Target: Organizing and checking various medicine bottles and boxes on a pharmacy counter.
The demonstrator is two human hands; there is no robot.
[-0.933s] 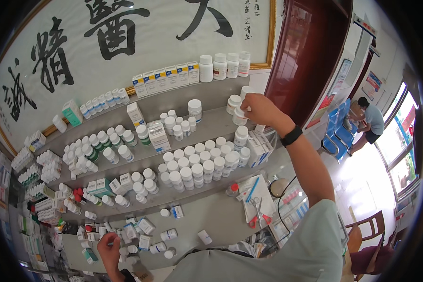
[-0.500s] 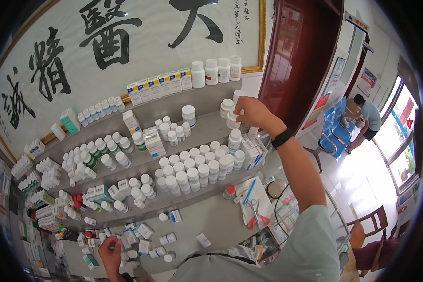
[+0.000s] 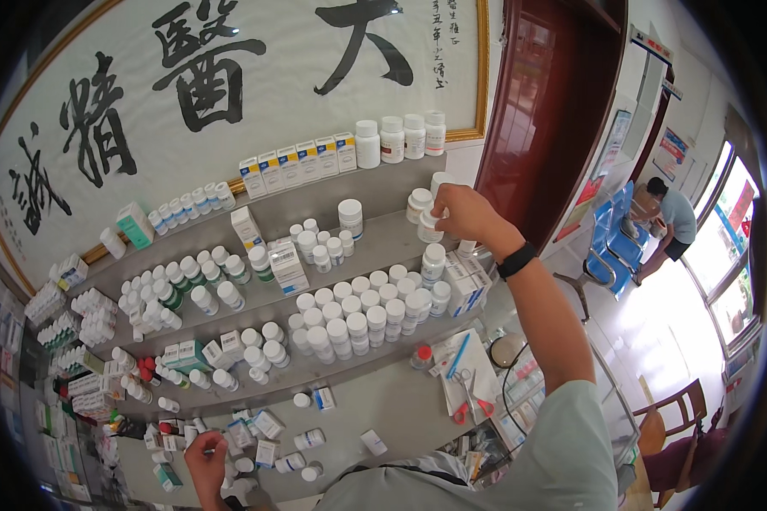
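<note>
My right hand (image 3: 467,213) reaches to the right end of the upper grey shelf. Its fingers are closed round a white pill bottle (image 3: 429,230), whose cap they partly cover. Beside that bottle stand another white bottle (image 3: 418,203) and a taller one (image 3: 441,180) behind. Low on the left, my left hand (image 3: 204,460) hovers over the counter with its fingers curled together; whatever they may hold is hidden. Small medicine boxes (image 3: 268,424) and bottles, some lying on their sides, are scattered next to it.
Tiered grey shelves (image 3: 383,238) carry rows of white bottles (image 3: 358,328) and boxes. On the counter, red-handled scissors (image 3: 467,392) and a blue pen (image 3: 458,356) lie on white paper, near a red-capped jar (image 3: 421,358). A person (image 3: 675,217) bends by blue chairs (image 3: 615,243) at the far right.
The view has shifted slightly, so the shelves appear a little lower and further right. My right hand stays on the same bottle; my left hand keeps its curled pose.
</note>
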